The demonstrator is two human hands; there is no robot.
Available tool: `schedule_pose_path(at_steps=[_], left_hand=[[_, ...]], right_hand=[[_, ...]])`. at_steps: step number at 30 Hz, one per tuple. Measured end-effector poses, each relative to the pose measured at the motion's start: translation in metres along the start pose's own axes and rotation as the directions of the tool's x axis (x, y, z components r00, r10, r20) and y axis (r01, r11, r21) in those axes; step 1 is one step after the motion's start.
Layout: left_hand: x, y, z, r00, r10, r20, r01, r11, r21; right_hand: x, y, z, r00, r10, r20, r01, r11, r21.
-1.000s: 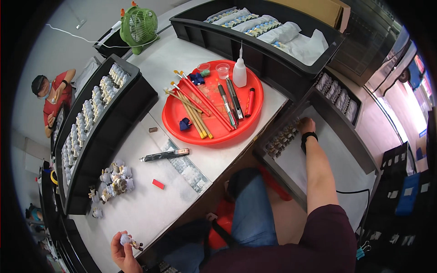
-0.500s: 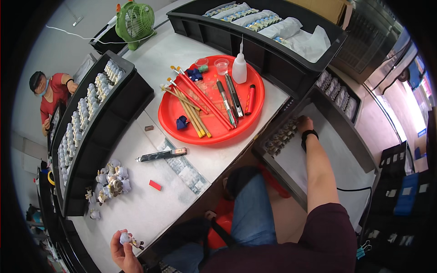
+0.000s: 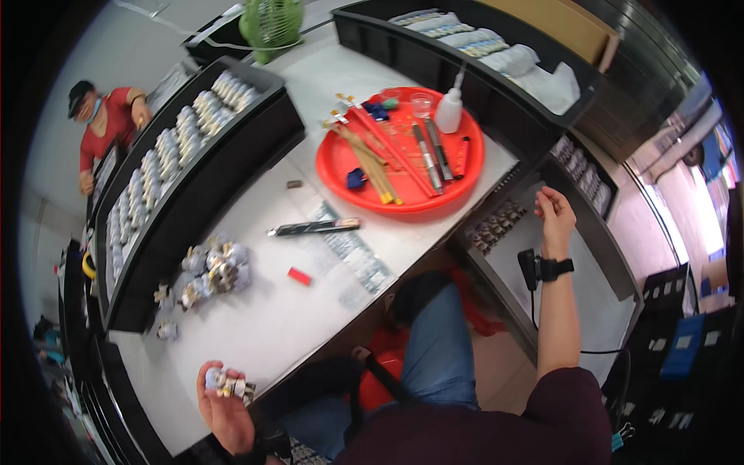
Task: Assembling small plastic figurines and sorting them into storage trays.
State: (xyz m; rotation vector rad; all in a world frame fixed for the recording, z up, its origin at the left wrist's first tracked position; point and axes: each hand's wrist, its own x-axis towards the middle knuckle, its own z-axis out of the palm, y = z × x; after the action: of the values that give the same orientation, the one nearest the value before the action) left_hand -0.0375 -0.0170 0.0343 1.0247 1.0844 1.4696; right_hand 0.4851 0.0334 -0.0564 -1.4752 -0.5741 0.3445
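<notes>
You hold a figurine [image 3: 227, 383] that looks like smooth painted plastic, above a tabletop [image 3: 232, 333] with a pale, matt surface. Farther off, the red tray [image 3: 418, 206] looks like glossy plastic and the bottle [image 3: 448, 114] smooth, milky plastic; the left crate [image 3: 225, 186] and far crate [image 3: 418, 62] are black plastic, the latter holding crinkled, paper-like wrapping [image 3: 558, 87].

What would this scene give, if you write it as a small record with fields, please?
Left hand: holds a figurine
Right hand: over the tray; nothing visible in it
In the tray: figure cluster at one end
Table: figurine pile, black tool, red block
Red dish: brushes, pens, white bottle
Left bin: figurine rows
Beyond left bin: co-worker
</notes>
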Motion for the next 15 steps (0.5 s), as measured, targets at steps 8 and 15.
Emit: schedule_pose_path(at_steps=[8, 15], left_hand=[[0.021, -0.026, 0.036, 0.936, -0.148, 0.318, 0.308, 0.783, -0.541], [0.003, -0.024, 0.023, 0.939, -0.19, 0.288, 0.323, 0.778, -0.539]], right_hand=[[-0.192, -0.098, 0.109, 0.539, 0.048, 0.841, -0.235, 0.967, 0.095], [-0.288, -0.122, 0.155, 0.107, 0.07, 0.992, -0.668, 0.744, 0.019]])
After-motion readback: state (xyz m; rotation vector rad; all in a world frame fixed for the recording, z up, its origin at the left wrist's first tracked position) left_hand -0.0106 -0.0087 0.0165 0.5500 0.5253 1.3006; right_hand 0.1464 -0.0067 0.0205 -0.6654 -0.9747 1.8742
